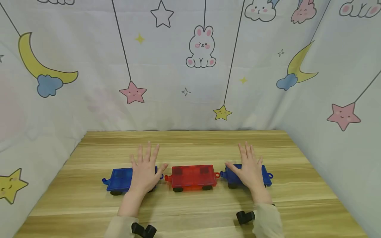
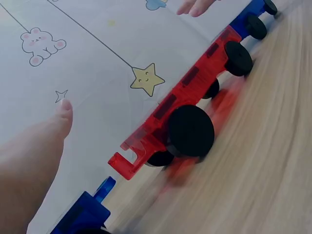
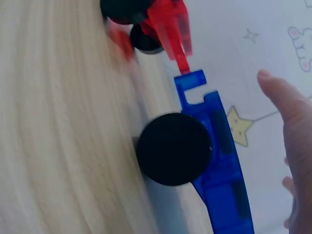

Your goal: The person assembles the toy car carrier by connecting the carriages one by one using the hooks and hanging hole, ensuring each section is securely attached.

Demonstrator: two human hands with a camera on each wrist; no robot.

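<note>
Three flat toy train cars of see-through plastic with black wheels stand in a row. My left hand (image 1: 145,173), fingers spread and straight, is over the left blue train car (image 1: 121,177). Over the right blue train car (image 1: 266,175) is my right hand (image 1: 249,170), its fingers straight and thumb out to the side. Between them stands the red train car (image 1: 193,177). In the left wrist view, a gap separates the left car's blue ring (image 2: 104,189) from the red hook (image 2: 126,165). The right car's blue hook (image 3: 190,85) meets the red coupling; whether they are linked I cannot tell.
The cars stand on a wood-grain table (image 1: 190,145). Behind it and along both sides hangs a white cloth (image 1: 166,72) printed with stars, moons and rabbits. A black wrist mount (image 1: 144,229) is on the left sleeve, and another black mount (image 1: 245,217) on the right.
</note>
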